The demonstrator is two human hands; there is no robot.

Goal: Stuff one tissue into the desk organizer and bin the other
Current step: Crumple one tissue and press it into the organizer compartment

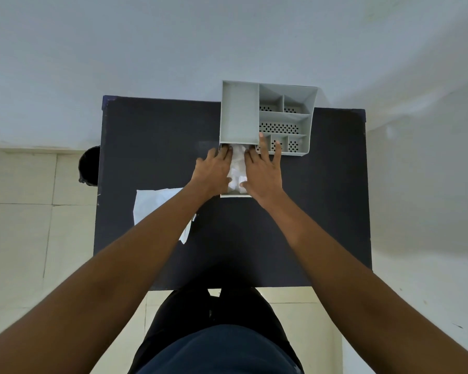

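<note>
Crumpled tissue (237,168): sitting in the pulled-out drawer (234,195) at the front of the desk organizer (238,114), bunched up and poking above the drawer's rim, right between the two hands.

Left hand (214,171): flat-ish, fingers spread, pressing on the left side of the wad. Not really gripping, more pushing it down.

Right hand (264,174): same deal on the right side, palm down, fingers stretched forward so the tips reach over the organizer's small front compartments.

Step in hand: looks to me like the stuffing part, tissue is in but not squashed down properly yet.

Next move: I'd guess push the wad below the rim so the drawer can slide shut, keeping loose edges from catching under the organizer's body.

Second tissue (157,206): lying flat on the counter (322,198), near the left forearm and partly hidden by it, well apart from the drawer. Untouched.

Bin (89,166): dark round thing on the floor just off the counter's left edge, probably where the flat one goes.
</note>
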